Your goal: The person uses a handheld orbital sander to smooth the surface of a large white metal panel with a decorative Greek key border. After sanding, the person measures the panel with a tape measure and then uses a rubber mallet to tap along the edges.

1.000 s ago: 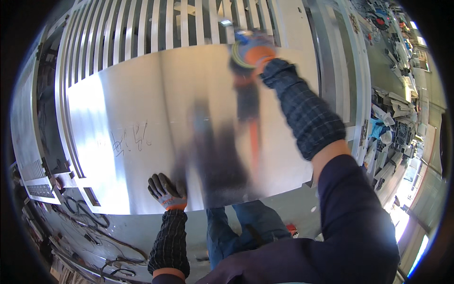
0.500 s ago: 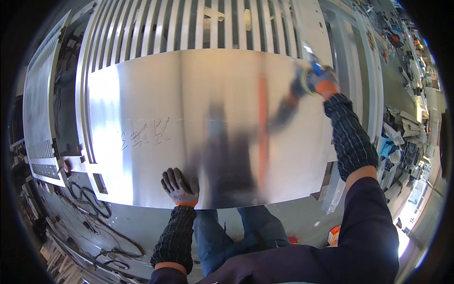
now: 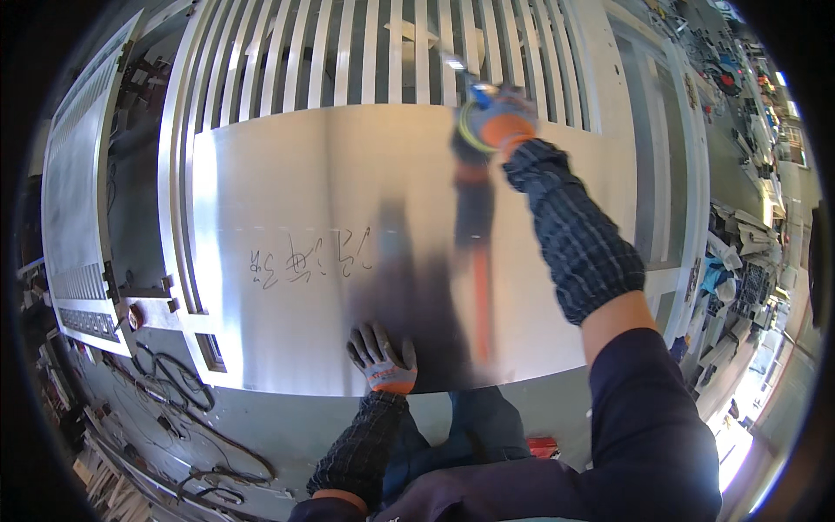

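Observation:
A large shiny metal sheet point(image 3: 287, 339) lies over a frame of pale parallel slats point(image 3: 348, 61). My left hand point(image 3: 381, 358), in a grey and orange glove, lies flat near the sheet's front edge with its fingers spread. At the sheet's far edge my right hand point(image 3: 506, 115), gloved the same way, is closed around a blue-handled tool point(image 3: 477, 90) with a bright metal tip pointing over the slats. A yellow-green ring point(image 3: 465, 130) shows beside that hand. Motion blur hides the tool's exact kind. Dark handwriting point(image 3: 310, 257) marks the sheet, which mirrors my arm and body.
Another slatted panel point(image 3: 83, 191) stands to the left. Black cables point(image 3: 178, 383) lie on the floor at the lower left. A red box point(image 3: 544, 447) sits by my legs. Metal profiles and clutter point(image 3: 735, 270) line the right side.
My right hand has swept left along the sheet's far edge with the tool. My left hand has shifted slightly right in view and still rests on the sheet.

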`<state>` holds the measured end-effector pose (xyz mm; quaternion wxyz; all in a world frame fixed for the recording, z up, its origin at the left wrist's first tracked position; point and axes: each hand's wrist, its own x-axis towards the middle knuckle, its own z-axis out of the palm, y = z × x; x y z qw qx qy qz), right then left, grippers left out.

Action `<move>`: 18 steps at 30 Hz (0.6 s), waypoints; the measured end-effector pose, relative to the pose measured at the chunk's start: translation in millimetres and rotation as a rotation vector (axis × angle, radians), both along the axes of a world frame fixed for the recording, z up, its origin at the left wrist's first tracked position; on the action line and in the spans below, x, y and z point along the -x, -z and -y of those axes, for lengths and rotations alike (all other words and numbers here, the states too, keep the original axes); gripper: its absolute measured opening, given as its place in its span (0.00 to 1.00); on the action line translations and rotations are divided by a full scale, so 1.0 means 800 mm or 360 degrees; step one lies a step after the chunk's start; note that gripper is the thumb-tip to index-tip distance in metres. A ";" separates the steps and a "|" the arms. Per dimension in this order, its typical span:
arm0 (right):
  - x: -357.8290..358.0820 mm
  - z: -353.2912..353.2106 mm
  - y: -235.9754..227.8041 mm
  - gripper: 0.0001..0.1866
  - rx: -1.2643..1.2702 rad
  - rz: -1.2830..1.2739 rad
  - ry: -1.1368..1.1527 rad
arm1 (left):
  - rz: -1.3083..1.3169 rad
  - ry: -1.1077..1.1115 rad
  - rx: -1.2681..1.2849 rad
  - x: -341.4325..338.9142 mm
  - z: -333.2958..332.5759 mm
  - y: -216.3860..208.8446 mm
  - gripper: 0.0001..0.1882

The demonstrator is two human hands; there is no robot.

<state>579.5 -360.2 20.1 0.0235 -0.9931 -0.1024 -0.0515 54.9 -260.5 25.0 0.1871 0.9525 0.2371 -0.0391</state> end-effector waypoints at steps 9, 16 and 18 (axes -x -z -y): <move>0.091 -0.243 -0.077 0.31 0.0072 -0.0480 -0.0376 | 0.0141 0.0175 0.0235 0.012 -0.089 -0.030 0.43; 0.032 -0.044 -0.048 0.24 -0.0156 -0.0251 0.0079 | -0.0134 -0.0331 -0.0522 0.030 -0.385 0.030 0.44; 0.015 0.055 -0.047 0.26 -0.0195 -0.0241 0.0158 | -0.0128 -0.0293 -0.0625 0.034 -0.392 0.042 0.44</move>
